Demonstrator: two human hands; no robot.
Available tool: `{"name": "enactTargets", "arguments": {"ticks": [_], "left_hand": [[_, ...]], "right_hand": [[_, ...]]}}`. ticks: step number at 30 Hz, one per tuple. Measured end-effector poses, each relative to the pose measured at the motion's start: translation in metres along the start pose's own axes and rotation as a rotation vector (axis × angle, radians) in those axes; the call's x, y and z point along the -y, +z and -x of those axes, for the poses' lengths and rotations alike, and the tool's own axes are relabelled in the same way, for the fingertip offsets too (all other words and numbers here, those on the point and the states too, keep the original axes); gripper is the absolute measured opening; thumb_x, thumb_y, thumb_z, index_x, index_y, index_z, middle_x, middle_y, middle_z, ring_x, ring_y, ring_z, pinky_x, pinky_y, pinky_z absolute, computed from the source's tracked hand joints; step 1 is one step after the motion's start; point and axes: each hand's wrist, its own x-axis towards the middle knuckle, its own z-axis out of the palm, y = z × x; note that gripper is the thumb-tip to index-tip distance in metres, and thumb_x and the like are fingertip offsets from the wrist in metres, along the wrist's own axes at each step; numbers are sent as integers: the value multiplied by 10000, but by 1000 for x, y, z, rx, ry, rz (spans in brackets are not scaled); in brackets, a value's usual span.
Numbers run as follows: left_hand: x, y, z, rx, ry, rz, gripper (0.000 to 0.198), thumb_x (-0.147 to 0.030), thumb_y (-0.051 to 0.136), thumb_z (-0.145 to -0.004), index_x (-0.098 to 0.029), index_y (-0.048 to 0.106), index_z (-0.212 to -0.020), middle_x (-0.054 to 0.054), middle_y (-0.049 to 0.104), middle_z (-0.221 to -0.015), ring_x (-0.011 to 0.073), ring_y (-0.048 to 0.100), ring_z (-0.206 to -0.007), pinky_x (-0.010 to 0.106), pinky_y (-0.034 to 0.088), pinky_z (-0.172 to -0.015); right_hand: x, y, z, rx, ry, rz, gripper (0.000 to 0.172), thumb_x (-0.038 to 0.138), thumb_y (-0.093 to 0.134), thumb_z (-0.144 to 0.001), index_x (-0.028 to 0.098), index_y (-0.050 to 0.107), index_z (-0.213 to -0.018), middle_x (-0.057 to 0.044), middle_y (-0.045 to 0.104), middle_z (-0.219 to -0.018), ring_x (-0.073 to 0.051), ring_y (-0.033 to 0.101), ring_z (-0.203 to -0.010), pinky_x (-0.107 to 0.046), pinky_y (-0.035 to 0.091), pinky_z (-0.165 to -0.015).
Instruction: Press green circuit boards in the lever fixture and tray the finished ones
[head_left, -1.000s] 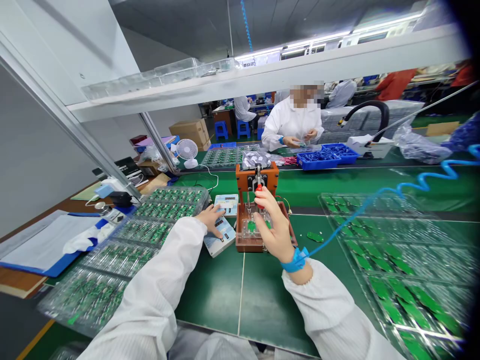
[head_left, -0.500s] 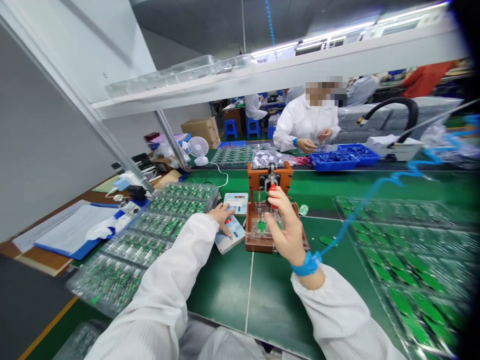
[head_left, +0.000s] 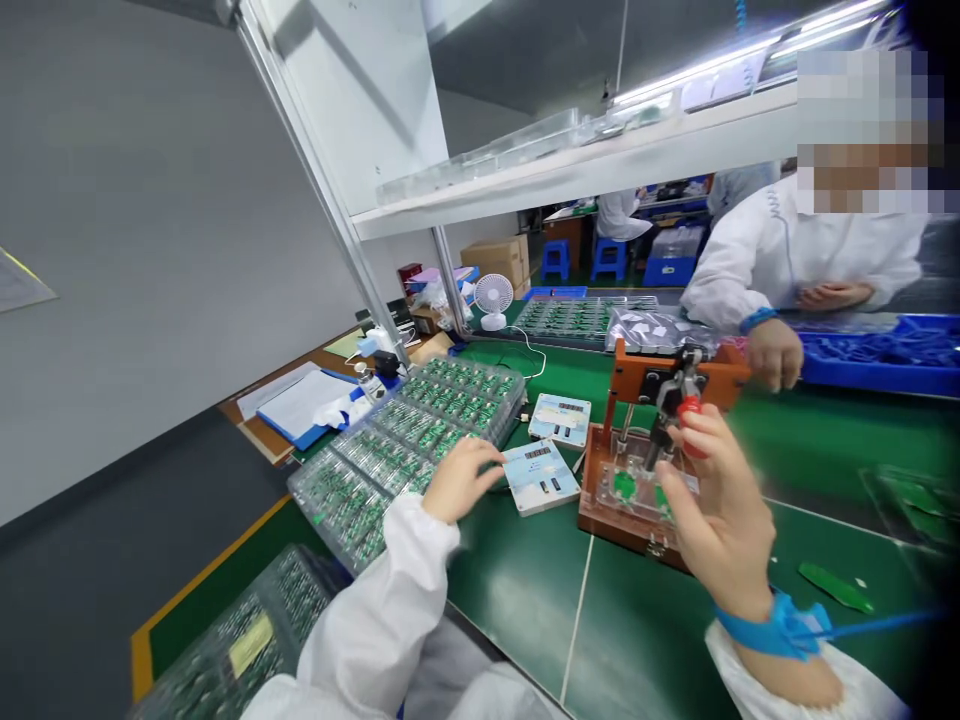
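My right hand (head_left: pixel 720 510) is raised in front of the brown test fixture (head_left: pixel 637 505), fingers curled round the red knob (head_left: pixel 688 412) of its lever. A green board (head_left: pixel 624 485) lies under the fixture's clear plate. My left hand (head_left: pixel 461 477) rests, fingers bent, at the edge of the clear trays of green circuit boards (head_left: pixel 420 430), just left of a pale blue tester box (head_left: pixel 541 476). Whether it holds anything is hidden. A blue wrist strap (head_left: pixel 772 625) circles my right wrist.
A second tester box (head_left: pixel 561 418) lies behind the first. A loose green board (head_left: pixel 834 586) lies on the green mat at right. Another person in white (head_left: pixel 787 260) works across the bench by blue bins (head_left: pixel 877 352). A small fan (head_left: pixel 493 300) and blue clipboard (head_left: pixel 304 405) stand at left.
The view has swung left. My left hand has moved off the tester box to the edge of the board trays. My right hand stays on the red lever knob.
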Motion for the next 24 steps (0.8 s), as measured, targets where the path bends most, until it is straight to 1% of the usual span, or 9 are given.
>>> {"name": "enactTargets", "arguments": {"ticks": [1, 3, 5, 7, 11, 14, 19, 21, 24], "left_hand": [[10, -11, -2, -23, -87, -96, 213, -323, 605, -993, -246, 759, -1116, 46, 691, -1193, 241, 580, -1170, 362, 449, -1066], [29, -27, -7, -28, -231, -254, 226, -300, 592, -994, -236, 770, -1116, 63, 687, -1184, 268, 567, -1162, 389, 454, -1048], [42, -32, -12, -5, -293, -322, 229, -278, 593, -985, -226, 784, -1102, 83, 685, -1163, 292, 564, -1141, 414, 463, -1027], [49, -29, -16, 25, -306, -352, 225, -276, 603, -976, -227, 798, -1076, 93, 682, -1146, 305, 559, -1127, 421, 472, -1007], [48, -17, -18, 62, -335, -425, 246, -296, 584, -977, -240, 805, -1070, 117, 653, -1171, 334, 519, -1174, 435, 474, -984], [44, -13, -20, 79, -341, -468, 261, -305, 566, -975, -239, 804, -1061, 130, 634, -1196, 347, 491, -1206, 452, 461, -1004], [36, -5, -23, 101, -333, -502, 263, -274, 568, -954, -175, 800, -1028, 179, 624, -1209, 376, 461, -1245, 486, 439, -1021], [33, -2, -24, 98, -342, -497, 266, -260, 564, -954, -154, 795, -1032, 186, 623, -1220, 376, 460, -1256, 483, 431, -1027], [35, -3, -27, 87, -388, -466, 241, -270, 602, -936, -180, 790, -1058, 159, 632, -1235, 353, 485, -1254, 463, 430, -1036]], "right_hand": [[0, 0, 0, 1, -6, -5, 439, 162, 659, -927, 306, 609, -1339, -71, 555, -1458, -362, 408, -1469, -693, 368, -1178], [1, 0, 0, -1, -27, -11, 452, 150, 656, -928, 300, 604, -1351, -77, 553, -1459, -368, 408, -1467, -710, 350, -1179], [2, 0, -1, -6, -35, 3, 455, 147, 652, -932, 297, 600, -1358, -80, 555, -1457, -368, 418, -1461, -707, 351, -1179], [3, 0, -1, 0, -37, 18, 453, 149, 650, -935, 290, 598, -1362, -83, 553, -1461, -366, 423, -1458, -690, 365, -1179], [4, -2, -2, 23, -43, 35, 438, 157, 644, -939, 277, 596, -1358, -80, 546, -1473, -345, 419, -1465, -630, 366, -1207], [5, -3, -3, 28, -56, 40, 426, 160, 640, -940, 272, 598, -1348, -79, 549, -1470, -331, 420, -1467, -599, 352, -1228], [5, -4, -3, 45, -35, 27, 410, 173, 629, -949, 272, 595, -1345, -88, 533, -1482, -329, 401, -1478, -600, 356, -1222], [4, -4, -2, 48, -25, 16, 402, 178, 625, -952, 274, 595, -1341, -90, 528, -1487, -331, 396, -1481, -604, 361, -1215], [4, -4, -1, 48, -27, 14, 397, 184, 624, -952, 273, 594, -1338, -92, 528, -1487, -331, 392, -1483, -603, 362, -1211]]}}
